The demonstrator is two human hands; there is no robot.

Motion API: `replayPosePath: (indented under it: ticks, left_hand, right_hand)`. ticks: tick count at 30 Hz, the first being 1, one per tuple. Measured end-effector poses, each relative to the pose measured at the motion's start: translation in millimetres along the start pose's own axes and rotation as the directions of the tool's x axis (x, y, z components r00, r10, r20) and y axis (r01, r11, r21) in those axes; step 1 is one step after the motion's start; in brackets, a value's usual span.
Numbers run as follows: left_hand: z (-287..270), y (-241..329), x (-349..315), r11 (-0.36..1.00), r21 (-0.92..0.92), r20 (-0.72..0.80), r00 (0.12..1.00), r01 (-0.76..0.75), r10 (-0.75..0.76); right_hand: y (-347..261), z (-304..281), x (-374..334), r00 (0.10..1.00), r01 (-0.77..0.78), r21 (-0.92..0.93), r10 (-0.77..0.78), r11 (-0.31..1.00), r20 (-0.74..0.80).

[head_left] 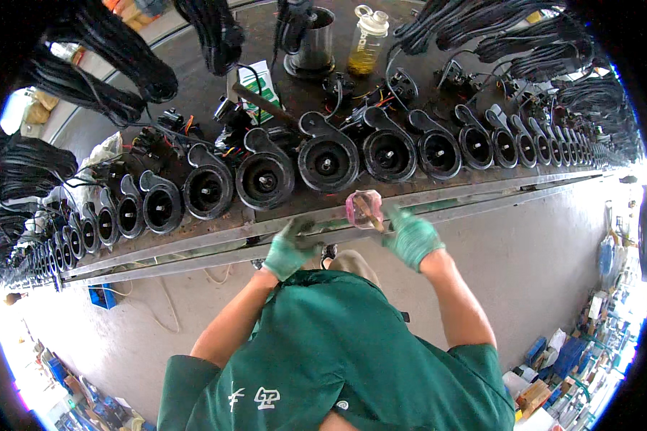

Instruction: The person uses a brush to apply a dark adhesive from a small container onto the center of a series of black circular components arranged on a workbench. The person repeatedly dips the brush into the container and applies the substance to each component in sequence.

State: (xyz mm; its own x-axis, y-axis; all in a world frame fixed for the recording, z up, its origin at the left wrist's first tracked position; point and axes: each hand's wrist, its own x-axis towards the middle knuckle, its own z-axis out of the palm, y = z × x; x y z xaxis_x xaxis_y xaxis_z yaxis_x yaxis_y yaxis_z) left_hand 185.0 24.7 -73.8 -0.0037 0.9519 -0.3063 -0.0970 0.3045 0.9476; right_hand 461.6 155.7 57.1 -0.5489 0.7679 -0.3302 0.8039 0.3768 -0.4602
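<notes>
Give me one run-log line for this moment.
left hand: near bench edge | right hand: at brown stick in pink-rimmed cup | black round housings: in a row

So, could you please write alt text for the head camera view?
A worker's green-gloved right hand is at a brown stick in a pinkish container, the left hand nearby; beyond, round black housings line a dark bench.

A translucent, pink-edged cup [373, 202] shows at the bench edge [467, 195] — a brown stick [369, 212] slanting across it.
</notes>
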Motion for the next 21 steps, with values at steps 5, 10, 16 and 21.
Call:
replayPosePath:
  ticks: [5,10,16,21]
  left_hand:
    - [55.8,-3.6,67.9,0.962,0.252,0.083,0.993,-0.102,0.084]
    - [67.4,-34.7,107.2,0.541,0.790,0.163,0.950,-0.288,0.268]
    - [74.5,2.2,98.4,0.681,0.703,0.102,0.976,-0.206,0.190]
    - [71.3,12.3,65.3,0.678,0.666,0.247,0.950,-0.311,0.194]
  right_hand:
    - [31.8,65.9,4.9,0.997,-0.027,0.139,0.016,0.990,0.079]
    - [54.5,95.6,15.5,0.975,0.119,0.314,-0.052,0.942,-0.214]
    - [52.9,76.1,6.9,0.955,0.159,0.423,-0.029,0.892,-0.296]
    - [18.3,24.9,-13.4,0.921,0.159,0.558,0.082,0.815,-0.381]
